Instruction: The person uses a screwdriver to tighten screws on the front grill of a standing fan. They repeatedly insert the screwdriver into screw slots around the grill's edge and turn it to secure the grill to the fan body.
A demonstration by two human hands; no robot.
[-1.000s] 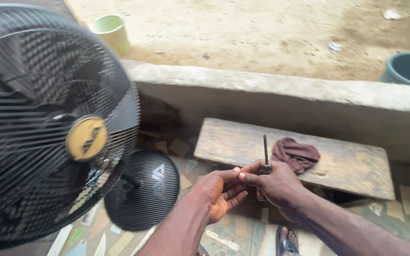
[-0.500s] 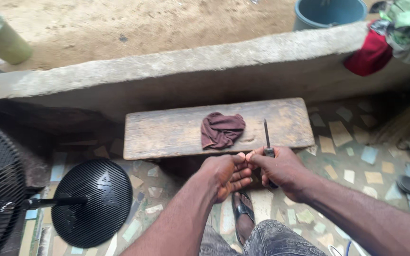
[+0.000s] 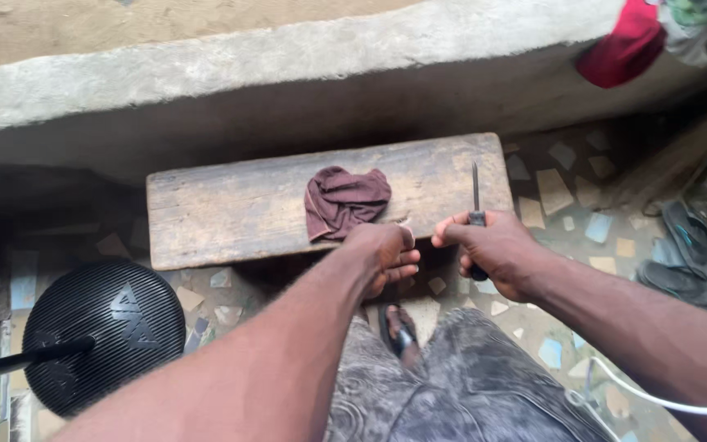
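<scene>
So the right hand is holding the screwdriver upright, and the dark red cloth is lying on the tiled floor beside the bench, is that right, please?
Not quite: the head view shows the dark red cloth lying on the wooden bench, not on the tiled floor. The rest holds: the right hand grips the screwdriver with its shaft pointing up.

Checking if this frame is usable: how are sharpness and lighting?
Head view: soft, even daylight, no glare; the wooden bench, maroon cloth and right hand holding the screwdriver are fairly sharp; the left hand is slightly soft, the right edge smeared.
</scene>
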